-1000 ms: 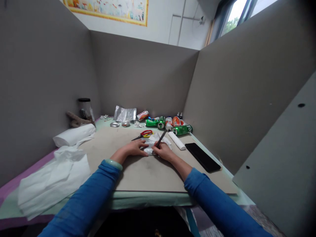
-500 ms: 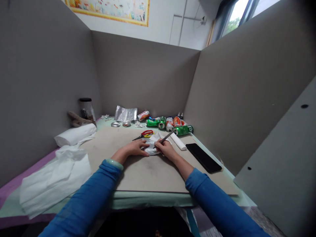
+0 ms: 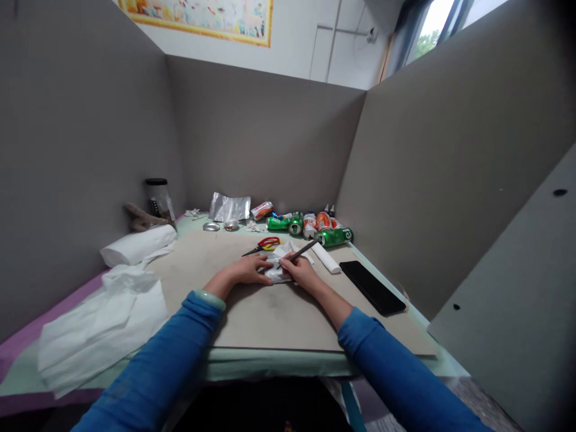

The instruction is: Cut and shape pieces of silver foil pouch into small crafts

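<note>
My right hand [image 3: 299,270] is closed around a dark pen-like tool [image 3: 306,249], held at a slant like a pencil. Its lower tip points down at a small silvery-white sheet [image 3: 278,275]; whether it touches cannot be made out. From the left, my left hand [image 3: 247,270] lies with fingers stretched and apart, its fingertips on the sheet's left edge. Crumpled white tissue [image 3: 287,248] sits just behind the sheet. Beyond my left hand rest scissors [image 3: 266,245] with red and yellow handles. A folded white strip [image 3: 326,259] lies right of my right hand.
A black phone-like slab [image 3: 371,288] lies at the right of the board [image 3: 279,324]. Several drink cans [image 3: 309,225] and a silver metal sheet [image 3: 229,208] line the back. To the left are a paper roll [image 3: 139,245], loose paper [image 3: 103,327] and a jar [image 3: 159,201].
My right hand and the pen-like tool have shifted slightly left over the sheet. My left hand stays in place on it.
</note>
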A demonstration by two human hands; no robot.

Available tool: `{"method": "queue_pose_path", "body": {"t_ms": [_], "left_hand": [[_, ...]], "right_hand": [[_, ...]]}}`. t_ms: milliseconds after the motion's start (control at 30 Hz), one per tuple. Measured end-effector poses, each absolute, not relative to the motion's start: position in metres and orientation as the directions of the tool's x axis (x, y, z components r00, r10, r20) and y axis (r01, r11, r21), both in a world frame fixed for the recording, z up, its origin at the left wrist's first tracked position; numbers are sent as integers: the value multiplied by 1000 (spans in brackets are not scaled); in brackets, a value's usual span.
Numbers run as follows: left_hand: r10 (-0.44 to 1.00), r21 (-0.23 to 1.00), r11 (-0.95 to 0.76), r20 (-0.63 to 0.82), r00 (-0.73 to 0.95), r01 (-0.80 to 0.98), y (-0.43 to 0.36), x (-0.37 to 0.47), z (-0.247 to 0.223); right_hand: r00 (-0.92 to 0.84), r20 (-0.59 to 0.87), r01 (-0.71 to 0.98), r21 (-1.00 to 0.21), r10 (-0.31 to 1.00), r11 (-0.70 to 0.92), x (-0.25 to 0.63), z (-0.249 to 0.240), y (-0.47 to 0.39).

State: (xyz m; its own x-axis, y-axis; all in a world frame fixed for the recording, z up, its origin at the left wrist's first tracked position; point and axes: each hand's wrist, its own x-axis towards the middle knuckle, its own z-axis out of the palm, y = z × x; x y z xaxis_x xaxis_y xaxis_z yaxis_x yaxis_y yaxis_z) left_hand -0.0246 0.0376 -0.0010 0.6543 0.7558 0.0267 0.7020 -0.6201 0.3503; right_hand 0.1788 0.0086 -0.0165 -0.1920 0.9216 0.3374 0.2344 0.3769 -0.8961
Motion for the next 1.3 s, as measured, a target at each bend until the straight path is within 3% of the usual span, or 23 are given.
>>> {"method": "queue_pose_path", "body": {"t_ms": [300,500,733,1300], "left_hand": [[763,368,-607,20,646,705,38,-25,-2],[770,382,-596,24,638,706,39,-25,-3],[774,386,-588,14,633,710,38,-25,-2],[777,388,-586,19,630,711,39,-25,-4]], "right_hand": [[-125,408,515,-752,904,410,181,-25,12],[-111,464,505,-735,879,453,180,-21,8],[-190,392,477,-765,900,433,180,-26,13],[-236,367,509,-742,900,436,180,-24,12]]}}
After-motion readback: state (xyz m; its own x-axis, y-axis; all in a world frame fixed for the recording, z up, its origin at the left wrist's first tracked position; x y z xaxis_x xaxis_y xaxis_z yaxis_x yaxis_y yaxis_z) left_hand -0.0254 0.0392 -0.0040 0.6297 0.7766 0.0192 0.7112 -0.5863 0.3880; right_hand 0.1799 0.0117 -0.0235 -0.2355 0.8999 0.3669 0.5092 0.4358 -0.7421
